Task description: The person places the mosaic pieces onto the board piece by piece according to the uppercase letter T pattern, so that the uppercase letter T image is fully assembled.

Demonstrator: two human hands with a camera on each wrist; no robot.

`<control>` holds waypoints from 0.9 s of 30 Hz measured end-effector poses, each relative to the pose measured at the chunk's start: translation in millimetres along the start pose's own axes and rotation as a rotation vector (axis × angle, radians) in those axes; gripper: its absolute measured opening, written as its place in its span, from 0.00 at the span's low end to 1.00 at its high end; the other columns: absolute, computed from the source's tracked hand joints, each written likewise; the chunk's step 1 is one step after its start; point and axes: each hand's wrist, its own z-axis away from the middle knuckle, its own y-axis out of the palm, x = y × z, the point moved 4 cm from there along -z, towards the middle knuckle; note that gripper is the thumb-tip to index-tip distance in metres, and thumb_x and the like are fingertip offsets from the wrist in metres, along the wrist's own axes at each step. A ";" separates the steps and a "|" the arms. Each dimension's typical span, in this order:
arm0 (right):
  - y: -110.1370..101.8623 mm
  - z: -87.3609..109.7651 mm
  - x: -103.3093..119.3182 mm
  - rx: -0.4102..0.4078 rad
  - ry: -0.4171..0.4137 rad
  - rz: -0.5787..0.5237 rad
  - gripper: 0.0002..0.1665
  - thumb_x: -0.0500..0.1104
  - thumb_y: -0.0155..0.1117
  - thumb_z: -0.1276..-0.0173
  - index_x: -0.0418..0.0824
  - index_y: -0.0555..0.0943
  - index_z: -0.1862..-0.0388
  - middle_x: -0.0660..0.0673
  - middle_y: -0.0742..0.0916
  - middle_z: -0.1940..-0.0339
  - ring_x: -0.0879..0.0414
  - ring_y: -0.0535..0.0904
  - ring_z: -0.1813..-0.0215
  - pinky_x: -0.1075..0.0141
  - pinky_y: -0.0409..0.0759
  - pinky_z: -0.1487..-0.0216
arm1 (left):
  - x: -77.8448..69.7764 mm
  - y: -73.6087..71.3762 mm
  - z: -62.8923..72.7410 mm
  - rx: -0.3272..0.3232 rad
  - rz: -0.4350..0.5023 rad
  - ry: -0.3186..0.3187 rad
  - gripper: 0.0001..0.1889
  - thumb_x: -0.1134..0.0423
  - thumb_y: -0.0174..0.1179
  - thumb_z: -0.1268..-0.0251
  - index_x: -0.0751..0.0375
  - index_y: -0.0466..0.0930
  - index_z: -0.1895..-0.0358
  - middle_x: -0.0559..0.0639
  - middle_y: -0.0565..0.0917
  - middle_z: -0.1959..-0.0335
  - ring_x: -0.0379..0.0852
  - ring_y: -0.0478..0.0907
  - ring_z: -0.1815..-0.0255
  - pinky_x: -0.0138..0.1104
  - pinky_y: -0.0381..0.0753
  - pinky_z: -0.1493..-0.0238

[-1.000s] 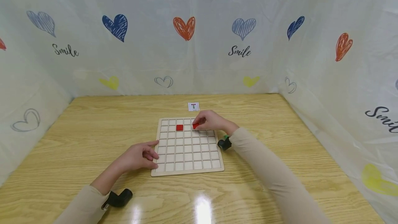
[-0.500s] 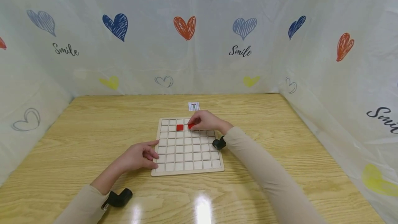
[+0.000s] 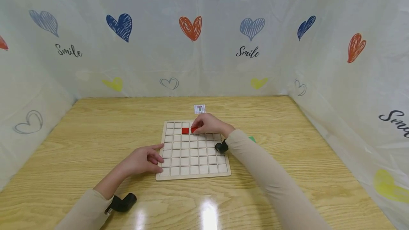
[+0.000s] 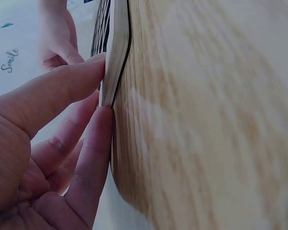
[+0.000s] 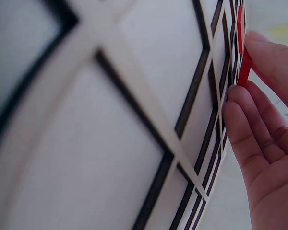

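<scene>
A wooden grid board point(image 3: 193, 178) of square cells lies mid-table. One red square tile point(image 3: 185, 130) sits in its second row from the far edge. Just right of that, my right hand point(image 3: 209, 123) pinches another red square tile point(image 5: 245, 69) between thumb and fingers; in the right wrist view this tile is tilted, its lower edge at the grid. The hand partly covers it in the head view. My left hand point(image 3: 140, 160) rests at the board's left side, thumb and fingertips against the edge, as the left wrist view also shows.
Behind the board lies a small card point(image 3: 200, 109) printed with a grid and a red and green T shape. A green piece point(image 3: 252, 139) shows on the table, partly hidden by the right sleeve point(image 3: 265, 166). Patterned sheeting point(image 3: 220, 70) encloses the table's back and sides.
My right hand has moved left with the red tile, bringing it close to the tile in the grid. The left hand stays at the board's edge.
</scene>
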 end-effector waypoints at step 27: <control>-3.9 0.3 6.4 0.047 0.030 0.042 0.13 0.33 0.70 0.44 0.37 0.85 0.58 0.47 0.81 0.64 0.59 0.78 0.62 0.72 0.74 0.60 | 0.1 -0.3 -0.3 0.009 0.015 0.007 0.11 0.64 0.74 0.56 0.61 0.83 0.68 0.64 0.62 0.33 0.44 0.75 0.64 0.30 0.76 0.64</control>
